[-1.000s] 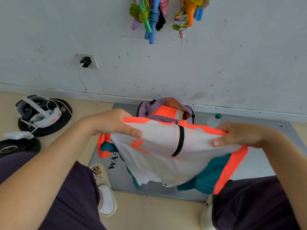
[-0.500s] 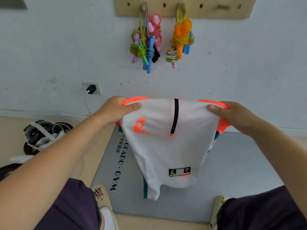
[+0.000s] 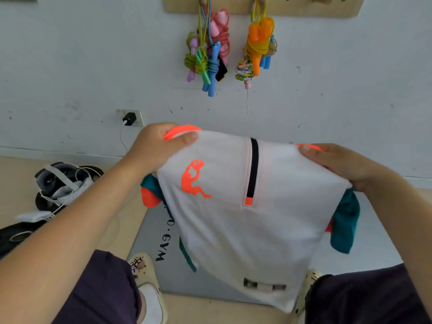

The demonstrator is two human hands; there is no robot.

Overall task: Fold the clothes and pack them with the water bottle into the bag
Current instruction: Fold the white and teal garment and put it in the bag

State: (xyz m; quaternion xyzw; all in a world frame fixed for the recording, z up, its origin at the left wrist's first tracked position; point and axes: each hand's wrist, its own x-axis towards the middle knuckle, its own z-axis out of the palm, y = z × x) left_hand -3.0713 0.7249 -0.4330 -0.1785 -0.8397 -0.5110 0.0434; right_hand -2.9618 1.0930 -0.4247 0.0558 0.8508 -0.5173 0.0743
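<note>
White shirt (image 3: 245,206) up over mat (image 3: 149,232), both hands, L (image 3: 154,148) + R (image 3: 341,164), pinching shoulders.

A small home gym or exercise room is showing here — bundled jump ropes (image 3: 211,54) are hanging from a wooden pegboard (image 3: 264,5), and a grey mat (image 3: 149,239) printed "GYM" is lying beside weight plates (image 3: 14,235).

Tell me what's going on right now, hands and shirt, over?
Left hand and right hand each grip a shoulder of the white shirt. Shirt held up, unfolded, hanging over the grey mat. Bag and bottle not in view. Nothing in the way.
</note>
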